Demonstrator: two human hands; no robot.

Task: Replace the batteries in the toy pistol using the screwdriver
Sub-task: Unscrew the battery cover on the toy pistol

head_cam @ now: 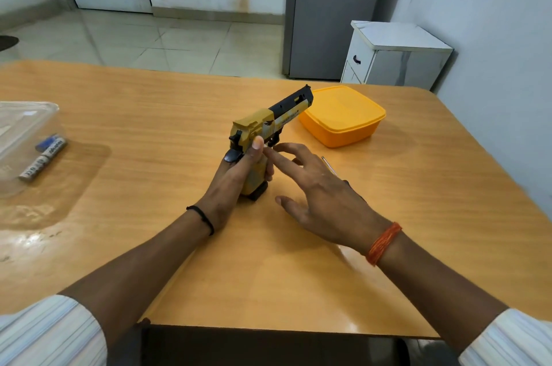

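Pistol held upright near counter centre, butt down on the surface, barrel angled toward far right corner. Left hand wrapped round the grip, fingers pressed against it, thumb up along the frame. Right hand just beside the grip, fingers spread and holding nothing, index tip near the trigger area. Screwdriver flat on counter, mostly hidden behind right hand. Orange box lidded, beyond the barrel. Batteries under clear tub at left edge.
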